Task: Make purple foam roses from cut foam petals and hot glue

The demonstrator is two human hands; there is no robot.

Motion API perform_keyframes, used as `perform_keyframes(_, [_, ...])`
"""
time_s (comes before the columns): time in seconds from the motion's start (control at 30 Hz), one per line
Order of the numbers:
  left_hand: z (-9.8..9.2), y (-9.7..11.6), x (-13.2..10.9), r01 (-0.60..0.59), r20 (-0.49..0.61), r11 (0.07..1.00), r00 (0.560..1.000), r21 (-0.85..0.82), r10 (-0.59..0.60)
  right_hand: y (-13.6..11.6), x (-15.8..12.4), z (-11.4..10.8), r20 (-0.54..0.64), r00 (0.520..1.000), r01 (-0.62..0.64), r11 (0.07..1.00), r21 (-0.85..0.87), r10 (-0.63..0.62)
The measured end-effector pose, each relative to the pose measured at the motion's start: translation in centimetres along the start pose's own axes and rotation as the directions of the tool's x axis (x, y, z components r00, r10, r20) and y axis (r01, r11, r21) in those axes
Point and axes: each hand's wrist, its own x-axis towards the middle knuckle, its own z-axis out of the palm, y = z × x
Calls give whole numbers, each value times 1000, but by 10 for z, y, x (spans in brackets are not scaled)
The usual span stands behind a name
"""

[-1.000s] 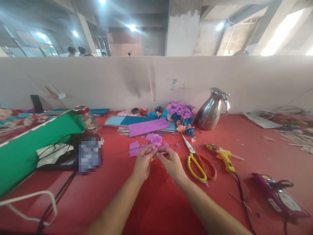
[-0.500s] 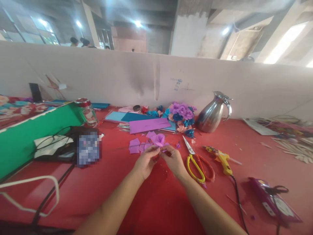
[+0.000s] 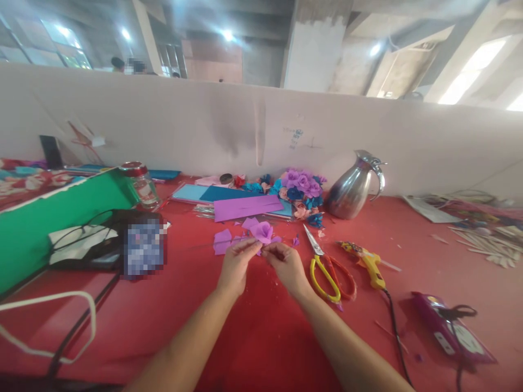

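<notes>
A purple paper flower [image 3: 262, 232] stands upright between my two hands, its base at the fingertips. My left hand [image 3: 240, 262] pinches it from the left, thumb and fingers together. From the right, my right hand [image 3: 285, 265] pinches at the flower's base too; the exact grip is hidden by the fingers. Cut purple paper pieces [image 3: 223, 242] lie just behind the left hand. Beyond them rests a folded purple paper strip [image 3: 247, 207]. Scissors [image 3: 324, 269] with one yellow and one red handle lie right of my right hand, blades partly apart.
A yellow glue gun [image 3: 370, 267] and a purple power strip [image 3: 451, 329] lie to the right with their cords. At the back stand finished paper flowers [image 3: 302, 185], a metal jug [image 3: 352, 188] and a red-lidded jar [image 3: 141, 185]. A green board [image 3: 65, 220] edges the left side.
The view has shifted slightly. My left fingers have straightened and closed more around the flower's base, and the flower has turned a little between my hands.
</notes>
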Motion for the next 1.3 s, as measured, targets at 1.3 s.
perform_keyframes(1.3, [-1,2,2,-6,31,1000,999,9,6,-30,-3,-6,-120,992,-15,983,185,38])
